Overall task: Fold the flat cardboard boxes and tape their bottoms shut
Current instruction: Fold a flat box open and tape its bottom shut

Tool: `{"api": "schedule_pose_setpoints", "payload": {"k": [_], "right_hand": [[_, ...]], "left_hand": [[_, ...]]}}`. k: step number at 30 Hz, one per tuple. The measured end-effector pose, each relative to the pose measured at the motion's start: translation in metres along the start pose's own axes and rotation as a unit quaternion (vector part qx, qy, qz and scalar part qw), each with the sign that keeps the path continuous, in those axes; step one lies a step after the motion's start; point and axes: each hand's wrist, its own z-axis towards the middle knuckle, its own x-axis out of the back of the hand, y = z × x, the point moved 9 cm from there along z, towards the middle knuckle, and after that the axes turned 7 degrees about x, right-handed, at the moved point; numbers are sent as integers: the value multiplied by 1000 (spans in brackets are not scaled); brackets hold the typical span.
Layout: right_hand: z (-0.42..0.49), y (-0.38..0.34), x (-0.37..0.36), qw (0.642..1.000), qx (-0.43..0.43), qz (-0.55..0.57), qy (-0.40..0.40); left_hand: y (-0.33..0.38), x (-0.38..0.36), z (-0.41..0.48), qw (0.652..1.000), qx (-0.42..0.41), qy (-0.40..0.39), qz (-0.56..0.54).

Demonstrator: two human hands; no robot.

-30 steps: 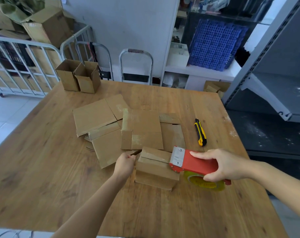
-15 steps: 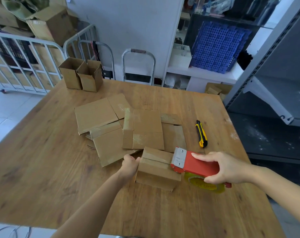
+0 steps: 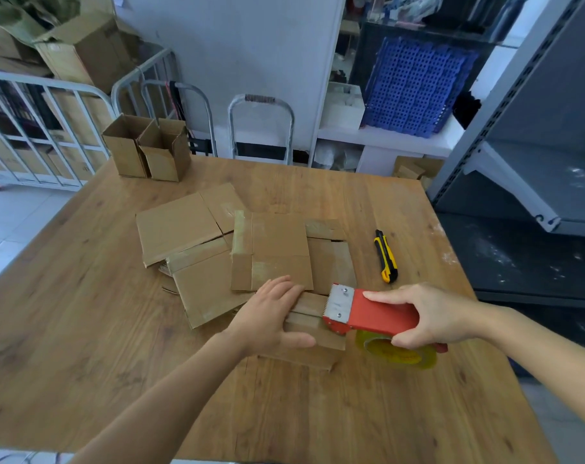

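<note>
The box I'm working on (image 3: 306, 324) is sitting bottom-up at the near middle of the table (image 3: 83, 329), just in front of the pile of flat cardboard blanks (image 3: 274, 249). My left hand (image 3: 271, 316) is lying flat across its closed flaps, fingers straight and thumb along the near side, grasping nothing; I judge it is pressing the flaps level so the seam does not spring open under the tape. My right hand (image 3: 431, 316) is wrapping around the red tape dispenser (image 3: 378, 313), holding its toothed blade end at the right edge of the box top, with the roll (image 3: 398, 354) hanging beyond the box, ready to draw tape along the seam. The yellow utility knife (image 3: 386, 256) is lying apart to the right, and two finished boxes (image 3: 147, 152) are standing open at the far left corner.

A second ago my left hand was bunched at the box's left end; now it is spreading over the top. The dispenser is sitting about where it was.
</note>
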Motion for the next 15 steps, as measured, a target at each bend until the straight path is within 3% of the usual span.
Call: {"api": "schedule_pose_setpoints", "payload": {"k": [11,15], "right_hand": [[-7,-38,58,998,50,-34,-16],[-11,-49,60,990,58,-126,-31]], "left_hand": [[-3,-2,2,999,9,-22,-29],[-3,1,1,998,15,-16,-59]]}}
